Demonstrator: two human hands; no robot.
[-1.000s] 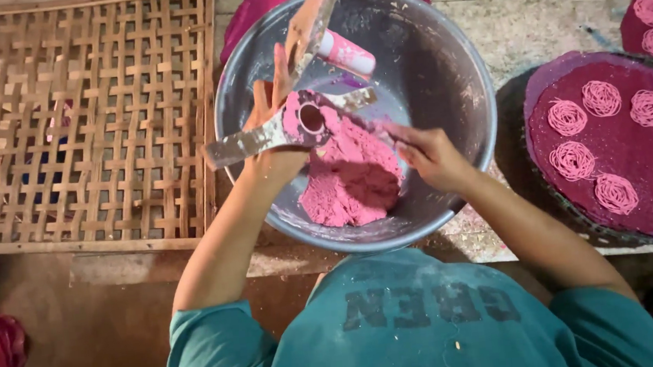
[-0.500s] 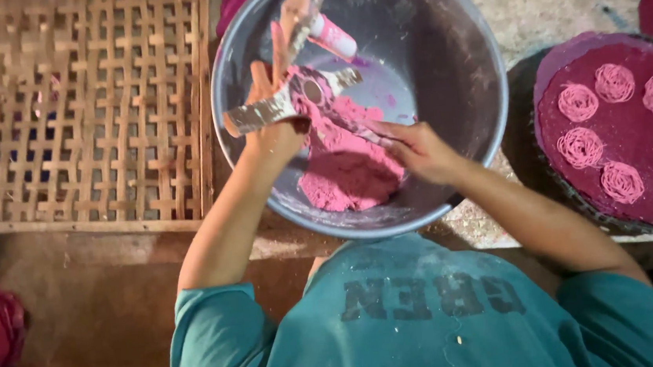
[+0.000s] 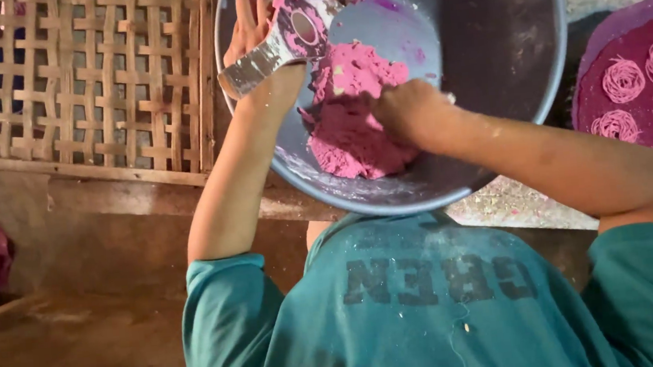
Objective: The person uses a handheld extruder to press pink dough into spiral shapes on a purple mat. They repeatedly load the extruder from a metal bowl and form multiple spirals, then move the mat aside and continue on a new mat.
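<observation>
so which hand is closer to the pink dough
Right. The right hand presses into the pink dough in the bowl; the left hand holds a metal press above and beside it.

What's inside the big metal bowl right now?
The metal bowl holds a mound of pink dough. The right hand presses into it and covers the dough beneath; the left hand holds a dough-smeared metal press.

Dough (image 3: 352, 118) lies in the bowl (image 3: 489, 59); lattice mat (image 3: 73, 80) left, tray (image 3: 641, 93) right.
</observation>
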